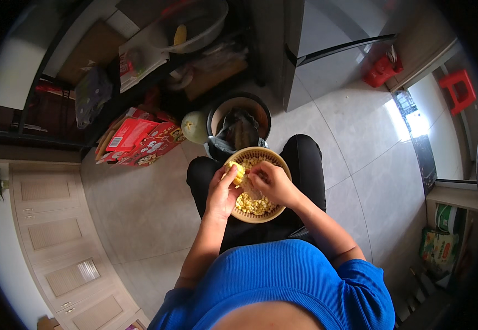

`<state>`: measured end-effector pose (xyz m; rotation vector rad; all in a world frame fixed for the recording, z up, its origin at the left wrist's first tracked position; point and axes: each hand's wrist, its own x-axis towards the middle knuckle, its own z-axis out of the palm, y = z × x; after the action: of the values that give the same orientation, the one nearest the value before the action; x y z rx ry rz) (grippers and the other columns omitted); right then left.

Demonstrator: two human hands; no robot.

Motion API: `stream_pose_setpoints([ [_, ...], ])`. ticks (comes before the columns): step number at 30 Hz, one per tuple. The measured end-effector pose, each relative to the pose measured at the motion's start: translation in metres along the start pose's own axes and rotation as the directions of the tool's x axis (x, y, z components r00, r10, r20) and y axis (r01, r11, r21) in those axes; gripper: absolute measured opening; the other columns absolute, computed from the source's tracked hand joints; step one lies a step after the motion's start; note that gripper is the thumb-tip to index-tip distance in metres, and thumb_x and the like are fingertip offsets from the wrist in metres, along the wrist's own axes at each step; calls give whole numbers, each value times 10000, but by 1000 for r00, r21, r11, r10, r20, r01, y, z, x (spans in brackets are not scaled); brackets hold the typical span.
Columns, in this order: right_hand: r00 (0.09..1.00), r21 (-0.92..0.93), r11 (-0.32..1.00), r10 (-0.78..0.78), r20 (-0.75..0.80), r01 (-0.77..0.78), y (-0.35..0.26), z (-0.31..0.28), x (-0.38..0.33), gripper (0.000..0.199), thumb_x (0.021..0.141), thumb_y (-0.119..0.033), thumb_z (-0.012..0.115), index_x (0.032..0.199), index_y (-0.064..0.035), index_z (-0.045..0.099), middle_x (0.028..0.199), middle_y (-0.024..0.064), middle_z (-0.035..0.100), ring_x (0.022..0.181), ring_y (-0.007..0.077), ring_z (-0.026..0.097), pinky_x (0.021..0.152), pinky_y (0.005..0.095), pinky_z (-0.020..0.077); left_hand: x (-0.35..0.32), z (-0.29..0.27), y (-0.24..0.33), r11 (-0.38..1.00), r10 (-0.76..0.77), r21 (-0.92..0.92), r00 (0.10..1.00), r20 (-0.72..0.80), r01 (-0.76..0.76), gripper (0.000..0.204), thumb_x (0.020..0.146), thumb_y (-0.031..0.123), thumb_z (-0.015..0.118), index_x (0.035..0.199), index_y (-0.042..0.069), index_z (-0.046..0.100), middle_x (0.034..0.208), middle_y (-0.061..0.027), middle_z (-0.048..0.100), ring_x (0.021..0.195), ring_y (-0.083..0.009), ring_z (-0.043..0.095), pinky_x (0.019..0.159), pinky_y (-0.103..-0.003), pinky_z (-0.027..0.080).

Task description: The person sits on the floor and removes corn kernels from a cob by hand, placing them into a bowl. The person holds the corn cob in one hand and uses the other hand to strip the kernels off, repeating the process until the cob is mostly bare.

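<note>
"Grey floor tiles (151, 220) spread out around the person's lap. What lies past the fingers?"

"Beyond them, a round bin (233, 103) lined with a bag; left of that, a pale green melon (195, 127), then a red carton (154, 144) farther left."

"And the fingers themselves?"

"Those of the left hand (224, 191) are closed around a yellow corn cob (238, 172). Those of the right hand (273, 184) bend inward, tips just beside the cob; whether they pinch anything, I can't tell."

"What's under them?"

"Right below, a round tan basket (254, 220) on black trousers (309, 165), with loose kernels (255, 208) inside, both nearer and farther than the fingers."
</note>
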<state>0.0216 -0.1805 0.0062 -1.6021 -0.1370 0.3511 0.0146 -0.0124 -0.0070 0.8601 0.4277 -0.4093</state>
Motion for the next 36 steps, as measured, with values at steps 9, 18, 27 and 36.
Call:
stream_pose_setpoints([
  [9, 1000, 34, 999, 10, -7, -10, -3, 9, 0, 203, 774, -133, 674, 852, 0, 541, 708, 52, 535, 644, 101, 516, 582, 255, 440, -3, 14, -1, 992, 119, 64, 984, -135, -112, 306, 863, 154, 629, 1116, 27, 512, 1033, -74, 581, 942, -181, 578, 823, -340, 495],
  [18, 992, -129, 985, -123, -23, 119, -7, 8, 2, 207, 745, -113, 661, 841, 28, 544, 765, 120, 540, 654, 201, 555, 606, 303, 461, -3, 14, 2, 995, 93, 54, 984, -155, -85, 259, 870, 164, 621, 1070, 26, 529, 995, -75, 593, 929, -178, 583, 815, -339, 499],
  [27, 982, -175, 966, -186, 31, 189, -1, 2, 3, 251, 724, -128, 674, 866, 45, 560, 777, 133, 556, 680, 216, 570, 639, 315, 471, -4, 14, 4, 998, 28, 67, 990, -141, -19, 241, 879, 189, 611, 1036, 28, 527, 965, -80, 591, 883, -173, 596, 771, -332, 516],
  [36, 993, -184, 976, -112, 34, 116, -3, 4, 2, 268, 730, -141, 669, 873, 64, 573, 758, 140, 590, 692, 174, 588, 636, 296, 476, -5, 15, 3, 967, 154, 222, 980, -129, -123, 263, 875, 168, 617, 1049, 11, 498, 981, -81, 579, 881, -165, 593, 764, -321, 518],
])
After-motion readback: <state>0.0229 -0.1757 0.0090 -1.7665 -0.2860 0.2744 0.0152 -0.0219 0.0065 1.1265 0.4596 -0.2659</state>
